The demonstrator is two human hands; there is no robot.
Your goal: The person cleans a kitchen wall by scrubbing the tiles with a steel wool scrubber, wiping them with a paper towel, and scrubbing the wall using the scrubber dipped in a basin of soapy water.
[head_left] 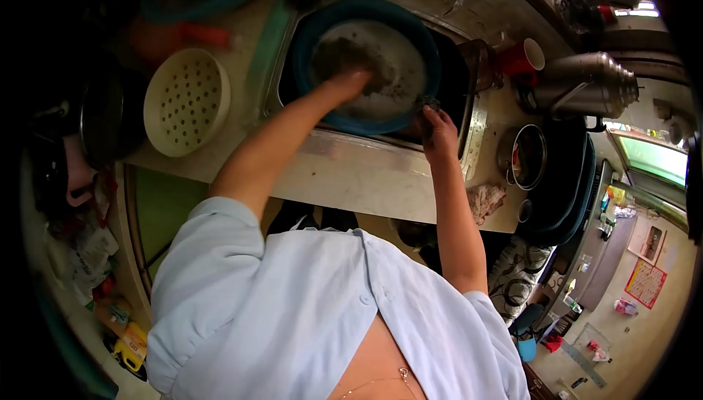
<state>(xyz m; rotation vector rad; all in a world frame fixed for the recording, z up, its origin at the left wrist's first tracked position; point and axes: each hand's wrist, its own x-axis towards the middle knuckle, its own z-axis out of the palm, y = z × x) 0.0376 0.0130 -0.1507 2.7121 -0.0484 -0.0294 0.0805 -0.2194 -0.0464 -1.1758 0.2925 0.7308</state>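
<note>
the left hand [349, 85] is in the cloudy water [406, 74] of a round blue plastic basin [302, 56], at a loose dark-brown mass [343, 54]; whether it grips anything, i cannot tell. the right hand [439, 133], by the basin's near right rim, pinches a small dark clump [428, 102]. left of both hands sits a round cream plastic colander [187, 103].

Round blue plastic basin [430, 63] filling most of the steel sink [476, 128], open gap between bare left hand [351, 85] and bare right hand [438, 131], passable pale counter strip [366, 162] in front, round cream perforated colander [184, 103] blocking left, silver metal thermos [575, 84] blocking right.
</note>
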